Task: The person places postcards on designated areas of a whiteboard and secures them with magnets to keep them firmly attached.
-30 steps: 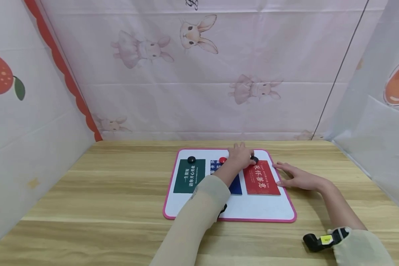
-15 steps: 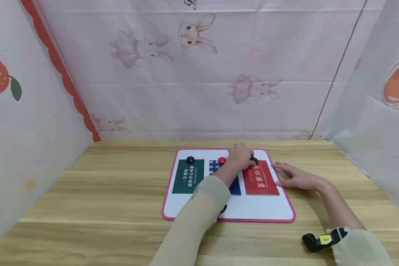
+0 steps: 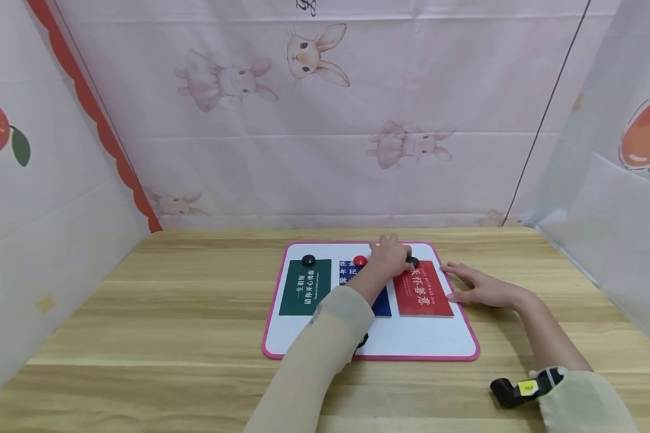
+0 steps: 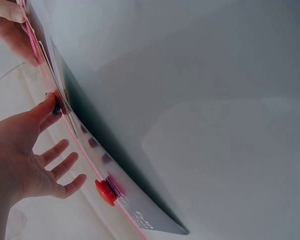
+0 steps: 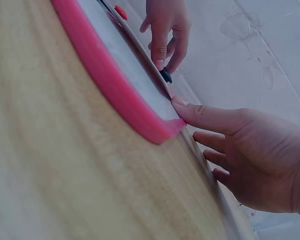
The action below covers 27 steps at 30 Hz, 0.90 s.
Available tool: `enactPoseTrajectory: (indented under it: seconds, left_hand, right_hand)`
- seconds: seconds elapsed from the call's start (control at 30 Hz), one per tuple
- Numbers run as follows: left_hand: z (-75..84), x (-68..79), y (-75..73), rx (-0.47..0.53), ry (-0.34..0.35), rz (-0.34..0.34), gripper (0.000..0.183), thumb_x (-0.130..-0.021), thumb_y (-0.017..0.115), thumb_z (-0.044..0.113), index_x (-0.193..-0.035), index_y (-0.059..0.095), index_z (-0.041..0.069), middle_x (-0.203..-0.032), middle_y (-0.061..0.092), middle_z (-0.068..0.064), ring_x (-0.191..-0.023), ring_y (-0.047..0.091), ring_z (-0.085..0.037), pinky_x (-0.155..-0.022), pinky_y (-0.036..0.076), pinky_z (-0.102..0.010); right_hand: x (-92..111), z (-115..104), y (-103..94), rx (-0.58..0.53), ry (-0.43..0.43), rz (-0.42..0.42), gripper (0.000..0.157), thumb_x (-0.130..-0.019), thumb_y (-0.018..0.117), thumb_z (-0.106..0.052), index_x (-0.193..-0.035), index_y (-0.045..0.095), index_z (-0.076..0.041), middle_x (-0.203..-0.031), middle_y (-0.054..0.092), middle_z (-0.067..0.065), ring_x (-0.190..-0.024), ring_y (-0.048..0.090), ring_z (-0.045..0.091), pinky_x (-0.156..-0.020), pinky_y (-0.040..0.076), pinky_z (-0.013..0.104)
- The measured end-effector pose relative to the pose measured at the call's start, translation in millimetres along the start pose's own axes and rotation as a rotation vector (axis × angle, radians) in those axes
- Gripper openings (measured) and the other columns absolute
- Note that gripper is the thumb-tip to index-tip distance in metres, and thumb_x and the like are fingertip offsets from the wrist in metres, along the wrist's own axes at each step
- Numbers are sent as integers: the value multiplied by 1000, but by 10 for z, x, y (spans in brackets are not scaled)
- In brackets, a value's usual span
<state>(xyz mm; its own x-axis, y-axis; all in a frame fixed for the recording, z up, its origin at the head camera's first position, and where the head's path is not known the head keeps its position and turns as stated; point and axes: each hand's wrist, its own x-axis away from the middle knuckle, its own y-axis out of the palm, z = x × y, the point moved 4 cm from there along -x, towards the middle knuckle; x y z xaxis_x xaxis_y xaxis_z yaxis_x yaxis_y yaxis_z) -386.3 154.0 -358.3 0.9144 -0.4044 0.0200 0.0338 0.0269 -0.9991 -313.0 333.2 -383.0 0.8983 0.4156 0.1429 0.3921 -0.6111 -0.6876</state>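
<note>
A white magnetic board [image 3: 411,340] with a pink rim lies flat on the table. Three cards are on it: green [image 3: 303,294], blue [image 3: 381,305] and red [image 3: 424,294]. My left hand [image 3: 390,255] pinches a round black magnet [image 5: 165,75] between thumb and index finger at the red card's top edge; its other fingers are spread. My right hand [image 3: 482,287] rests at the board's right rim, thumb tip [image 5: 180,104] by the corner and the other fingers loosely extended. A red magnet [image 3: 360,261] sits on the blue card, partly hidden by my left arm, and another black magnet [image 3: 309,260] on the green one.
The wooden table [image 3: 141,325] extends on both sides of the board. A pale rabbit-print sheet [image 3: 325,168] stands behind it, with more sheeting at left and right. A black wrist device [image 3: 525,388] sits at my right cuff.
The view has shifted slightly, so the board and cards appear a little further left. Both hands keep their places on the board.
</note>
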Motion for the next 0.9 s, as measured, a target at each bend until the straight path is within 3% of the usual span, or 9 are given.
enactPoseTrajectory:
  seconds: [0.37,0.63,0.9]
  left_hand:
    - [-166,40,-36,63,-23,31,42,-83,63,46,-123,59,32,-123,48,0,-113,39,-21,-94,35,-45]
    - [-354,38,-24,14,-47,41,46,-85,57,51,-128,54,34,-129,45,-2,-119,37,-22,-96,33,-45]
    - [-592,84,-6,-8,-6,88,44,-88,52,51,-127,54,29,-130,45,-2,-120,37,-24,-96,33,-48]
  right_hand:
    - [-30,45,24,18,15,1,79,-84,65,-35,-145,23,-7,-148,7,25,-130,0,47,-95,12,68]
    - [-6,112,53,26,11,7,79,-84,65,-34,-145,24,-7,-147,8,26,-130,1,48,-96,13,68]
    - [29,147,81,24,41,-6,80,-83,66,-33,-144,24,-4,-145,11,28,-130,4,49,-95,15,68]
